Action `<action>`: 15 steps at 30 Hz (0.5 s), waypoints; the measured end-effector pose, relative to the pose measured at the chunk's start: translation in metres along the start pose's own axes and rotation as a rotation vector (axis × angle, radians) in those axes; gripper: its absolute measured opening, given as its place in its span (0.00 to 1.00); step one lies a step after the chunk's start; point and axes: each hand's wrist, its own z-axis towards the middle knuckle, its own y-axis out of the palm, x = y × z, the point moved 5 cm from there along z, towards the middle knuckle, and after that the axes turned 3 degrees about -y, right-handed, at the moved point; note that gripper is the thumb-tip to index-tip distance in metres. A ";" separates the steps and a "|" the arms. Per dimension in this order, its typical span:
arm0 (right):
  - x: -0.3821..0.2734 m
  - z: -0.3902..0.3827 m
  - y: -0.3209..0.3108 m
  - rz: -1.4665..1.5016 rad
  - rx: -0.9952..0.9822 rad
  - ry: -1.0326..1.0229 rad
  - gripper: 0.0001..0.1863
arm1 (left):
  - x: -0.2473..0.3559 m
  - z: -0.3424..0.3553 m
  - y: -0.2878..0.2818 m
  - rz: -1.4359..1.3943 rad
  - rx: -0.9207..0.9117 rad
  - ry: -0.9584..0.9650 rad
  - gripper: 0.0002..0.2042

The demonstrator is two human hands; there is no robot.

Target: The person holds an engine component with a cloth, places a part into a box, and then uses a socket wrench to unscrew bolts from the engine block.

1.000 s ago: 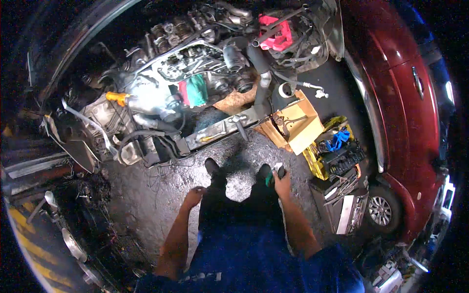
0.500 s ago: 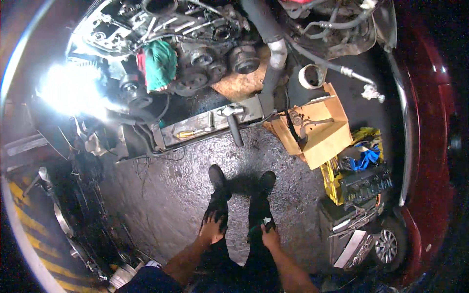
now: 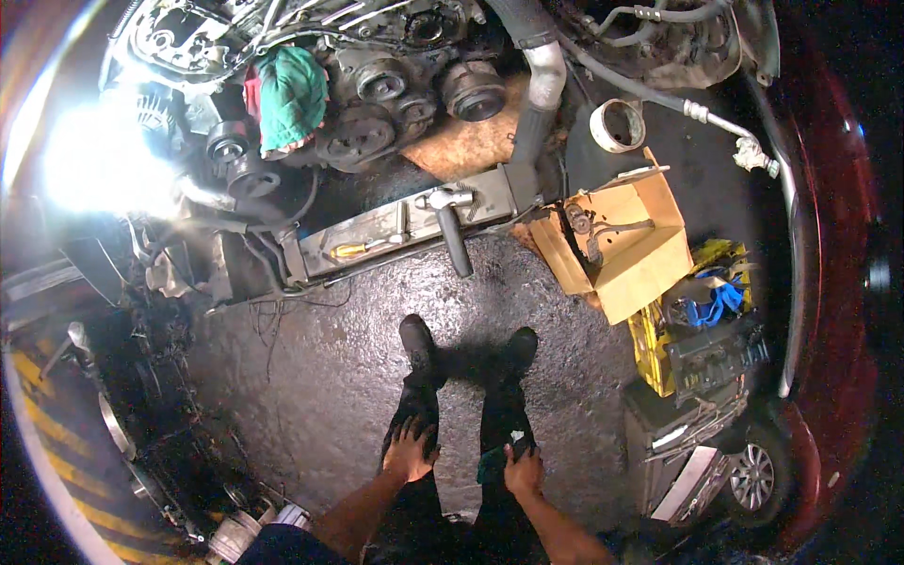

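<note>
Our right hand (image 3: 524, 470) is curled around a small white-and-dark item (image 3: 517, 437), too dim to identify, held against our right leg (image 3: 502, 403). Some dark green fabric (image 3: 491, 465) shows just to its left; we cannot tell whether our fingers grip that too. Our left hand (image 3: 410, 456) holds nothing that we can see and lies with its fingers spread on our left leg (image 3: 419, 403). Our 2 shoes (image 3: 416, 341) stand on the wet-looking floor (image 3: 311, 377). Ahead, a metal bar (image 3: 363, 227) carries a yellow-handled tool (image 3: 349, 250) and a black-handled tool (image 3: 456, 243) that juts over its near edge. Behind the bar, a green rag (image 3: 292, 99) hangs on the engine (image 3: 381, 85). To our right, a cardboard box (image 3: 650, 268) holds dark metal parts (image 3: 589, 234).
</note>
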 end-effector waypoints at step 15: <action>-0.014 -0.004 -0.002 0.080 0.026 0.017 0.39 | -0.004 -0.001 -0.026 -0.016 0.021 0.037 0.31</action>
